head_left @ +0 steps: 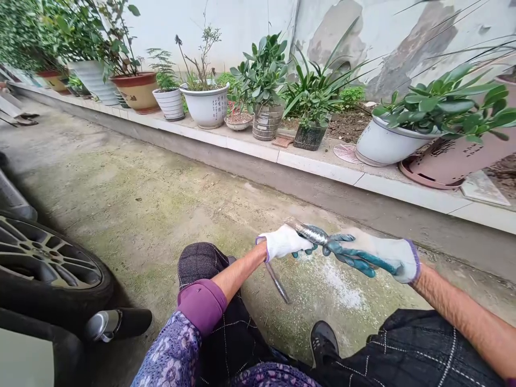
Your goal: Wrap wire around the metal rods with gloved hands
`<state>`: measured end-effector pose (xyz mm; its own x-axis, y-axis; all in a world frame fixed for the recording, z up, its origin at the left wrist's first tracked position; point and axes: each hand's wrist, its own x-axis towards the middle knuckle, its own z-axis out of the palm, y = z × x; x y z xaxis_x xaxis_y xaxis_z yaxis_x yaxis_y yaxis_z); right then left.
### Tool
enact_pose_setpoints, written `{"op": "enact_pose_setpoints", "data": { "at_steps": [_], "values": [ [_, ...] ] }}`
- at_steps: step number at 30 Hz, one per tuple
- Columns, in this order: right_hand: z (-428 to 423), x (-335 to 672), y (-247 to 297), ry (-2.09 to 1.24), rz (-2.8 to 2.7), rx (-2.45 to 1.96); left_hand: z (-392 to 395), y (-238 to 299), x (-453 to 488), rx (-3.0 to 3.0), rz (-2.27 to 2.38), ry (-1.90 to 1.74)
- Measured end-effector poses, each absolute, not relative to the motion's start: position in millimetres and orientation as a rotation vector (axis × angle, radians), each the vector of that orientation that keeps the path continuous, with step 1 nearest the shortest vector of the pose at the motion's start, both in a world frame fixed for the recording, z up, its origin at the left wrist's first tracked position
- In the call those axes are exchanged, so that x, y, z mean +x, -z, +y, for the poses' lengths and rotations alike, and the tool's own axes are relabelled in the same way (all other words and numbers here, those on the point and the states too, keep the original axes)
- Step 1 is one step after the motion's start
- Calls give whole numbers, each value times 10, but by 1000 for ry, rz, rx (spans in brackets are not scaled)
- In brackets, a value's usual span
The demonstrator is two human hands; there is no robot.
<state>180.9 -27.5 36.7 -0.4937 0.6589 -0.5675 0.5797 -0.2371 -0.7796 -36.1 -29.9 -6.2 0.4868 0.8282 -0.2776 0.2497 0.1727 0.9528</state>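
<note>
In front of my knees, my left hand, in a white glove with green-coated fingers, is closed on a silvery, ridged, elongated piece. Its flat, brownish end sticks up past the knuckles. A slim, greyish rod-like part slants down below this hand; whether it joins the silvery piece is hidden. My right hand, gloved the same way, has its fingers closed at the right end of the silvery piece. White flakes or crumbs lie scattered on the ground beneath both hands.
A car wheel stands at the left, with a black and silver cylinder near it. Across the back runs a low tiled ledge bearing several potted plants, including a white pot. My shoe rests on the mossy concrete.
</note>
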Motion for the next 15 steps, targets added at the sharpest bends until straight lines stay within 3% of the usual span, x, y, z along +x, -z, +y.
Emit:
{"op": "enact_pose_setpoints", "data": {
  "at_steps": [5, 9, 15],
  "values": [
    [-338, 1873, -439, -1822, -1943, -1563, -259, 12, -340, 1336, 737, -524],
    [-358, 1898, -429, -1632, -2034, -1625, -245, 62, -209, 1203, 844, -589],
    [-231, 1941, -217, -495, -2304, -1780, -229, 43, -85, 901, 934, -651]
  ]
}}
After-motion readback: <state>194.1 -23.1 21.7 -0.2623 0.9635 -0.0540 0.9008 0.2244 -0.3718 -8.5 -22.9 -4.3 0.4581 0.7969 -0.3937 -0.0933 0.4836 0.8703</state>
